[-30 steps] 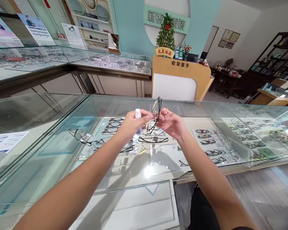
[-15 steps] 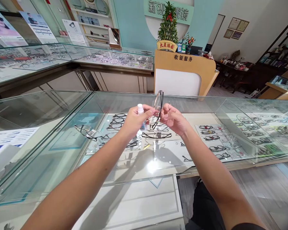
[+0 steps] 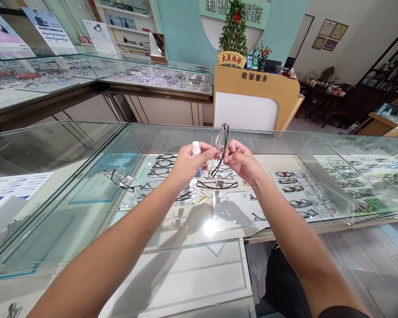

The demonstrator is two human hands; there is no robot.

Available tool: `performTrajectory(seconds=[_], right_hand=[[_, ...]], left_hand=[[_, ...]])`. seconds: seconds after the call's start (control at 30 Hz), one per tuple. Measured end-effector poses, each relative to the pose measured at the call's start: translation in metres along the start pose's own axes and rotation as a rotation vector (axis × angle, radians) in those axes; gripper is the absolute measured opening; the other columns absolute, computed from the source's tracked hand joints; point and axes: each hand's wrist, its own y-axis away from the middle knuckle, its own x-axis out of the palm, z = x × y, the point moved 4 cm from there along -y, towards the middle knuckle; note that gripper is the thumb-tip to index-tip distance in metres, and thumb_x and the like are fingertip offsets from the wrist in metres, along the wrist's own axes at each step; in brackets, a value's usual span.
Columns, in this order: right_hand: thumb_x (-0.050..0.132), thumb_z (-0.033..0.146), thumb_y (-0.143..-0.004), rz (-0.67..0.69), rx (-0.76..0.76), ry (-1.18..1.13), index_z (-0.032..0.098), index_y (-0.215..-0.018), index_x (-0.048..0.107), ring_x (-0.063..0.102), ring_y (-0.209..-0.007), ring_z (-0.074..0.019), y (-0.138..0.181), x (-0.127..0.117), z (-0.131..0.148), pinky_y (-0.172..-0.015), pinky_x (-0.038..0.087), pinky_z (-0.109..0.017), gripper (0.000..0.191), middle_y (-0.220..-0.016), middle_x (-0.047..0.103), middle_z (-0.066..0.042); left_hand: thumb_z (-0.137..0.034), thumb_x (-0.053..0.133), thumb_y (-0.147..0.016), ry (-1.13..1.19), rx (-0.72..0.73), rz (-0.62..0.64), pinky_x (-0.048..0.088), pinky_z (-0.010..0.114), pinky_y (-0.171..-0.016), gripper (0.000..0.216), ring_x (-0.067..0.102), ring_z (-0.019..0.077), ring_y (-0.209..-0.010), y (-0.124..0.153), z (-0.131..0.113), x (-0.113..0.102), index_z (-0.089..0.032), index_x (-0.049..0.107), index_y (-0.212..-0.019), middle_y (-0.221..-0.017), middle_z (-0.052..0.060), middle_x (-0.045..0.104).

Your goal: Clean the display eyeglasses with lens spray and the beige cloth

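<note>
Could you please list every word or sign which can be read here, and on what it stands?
"收银服务": on the front of the wooden counter.
"大展鸿图": on the yellow sign below the plant.
"新视 … 眼镜": on the wall sign, cut off at the top, partly hidden.
Too small or blurred: bottle label, posters, certificates.

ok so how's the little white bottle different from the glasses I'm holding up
The bottle is white and chunky, with a cap, while the glasses are slender, with black parts. The bottle sits tucked in the left hand; the glasses are at that hand's fingertips, beside the right hand. In this view the glasses reach higher than the bottle. Both are held over the glass display case.
</note>
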Motion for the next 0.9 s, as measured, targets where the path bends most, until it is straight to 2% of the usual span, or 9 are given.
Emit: performTrajectory(seconds=[0.2, 0.43, 0.63, 0.9], right_hand=[[0.077, 0.015, -0.066, 0.002, -0.001, 0.031, 0.025, -0.078, 0.051, 0.056, -0.071, -0.0148, 0.0005, -0.0005, -0.0003, -0.071, 0.038, -0.029, 0.030, -0.071, 0.068, 0.004], [0.077, 0.018, -0.067, -0.010, 0.013, 0.032, 0.025, -0.078, 0.054, 0.056, -0.074, -0.0153, 0.0000, -0.0021, -0.0015, -0.069, 0.038, -0.029, 0.026, -0.074, 0.070, 0.002], [0.076, 0.032, -0.079, -0.026, 0.003, 0.050, 0.023, -0.076, 0.062, 0.048, -0.068, -0.0150, 0.0002, -0.0051, -0.0019, -0.068, 0.037, -0.029, 0.017, -0.071, 0.066, 0.000], [0.067, 0.021, -0.073, -0.034, -0.099, 0.075, 0.023, -0.066, 0.064, 0.047, -0.067, -0.0156, -0.0013, -0.0087, -0.0019, -0.069, 0.033, -0.031, 0.008, -0.064, 0.055, 0.001]], left_hand=[[-0.068, 0.098, -0.072, 0.003, -0.006, 0.001, 0.048, 0.029, -0.056, 0.053, 0.071, 0.0193, -0.072, -0.0009, 0.0010, -0.0010, -0.020, 0.081, -0.085, -0.100, 0.011, 0.085], [-0.071, 0.097, -0.070, -0.012, -0.018, -0.009, 0.051, 0.030, -0.057, 0.057, 0.075, 0.0227, -0.076, -0.0006, 0.0006, -0.0006, -0.019, 0.080, -0.086, -0.102, 0.013, 0.086], [-0.068, 0.096, -0.073, -0.006, -0.011, -0.014, 0.051, 0.030, -0.057, 0.054, 0.076, 0.0239, -0.081, -0.0017, 0.0029, -0.0016, -0.019, 0.081, -0.088, -0.107, 0.015, 0.086], [-0.066, 0.096, -0.074, -0.003, -0.009, -0.004, 0.050, 0.029, -0.056, 0.051, 0.075, 0.0229, -0.080, -0.0001, 0.0012, -0.0001, -0.019, 0.082, -0.086, -0.106, 0.014, 0.086]])
